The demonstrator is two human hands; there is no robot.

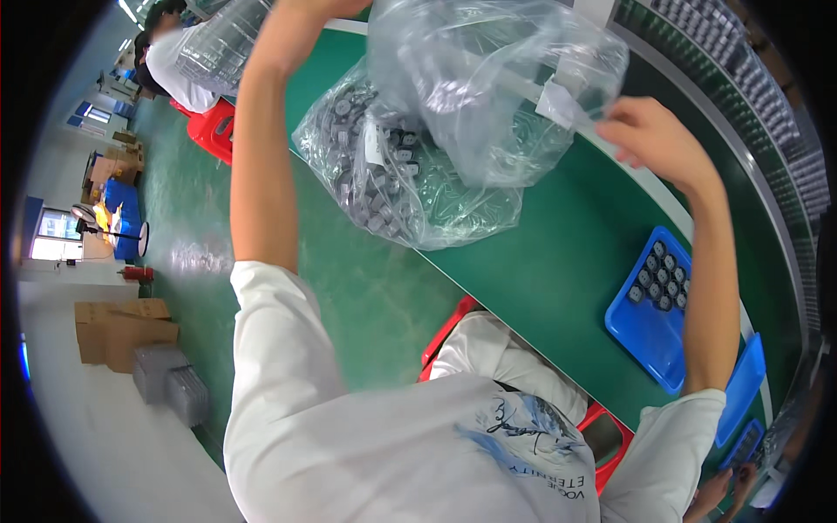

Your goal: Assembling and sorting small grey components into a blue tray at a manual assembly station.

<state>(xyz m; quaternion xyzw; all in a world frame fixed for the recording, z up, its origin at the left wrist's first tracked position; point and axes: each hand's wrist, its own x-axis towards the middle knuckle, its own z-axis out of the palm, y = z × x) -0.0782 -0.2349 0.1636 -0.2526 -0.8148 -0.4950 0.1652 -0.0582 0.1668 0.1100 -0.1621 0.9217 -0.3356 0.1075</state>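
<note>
bright even light, perhaps overhead; bent, dark rim

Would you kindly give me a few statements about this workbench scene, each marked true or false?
1. The right hand pinches a white label on the clear plastic bag. True.
2. The blue tray is full of parts. False: only its far corner holds small dark parts.
3. The table surface is green. True.
4. The bag of dark parts lies on the floor. False: it rests on the table.
5. The left hand is plainly visible. False: it is cut off at the frame's top edge.
</note>
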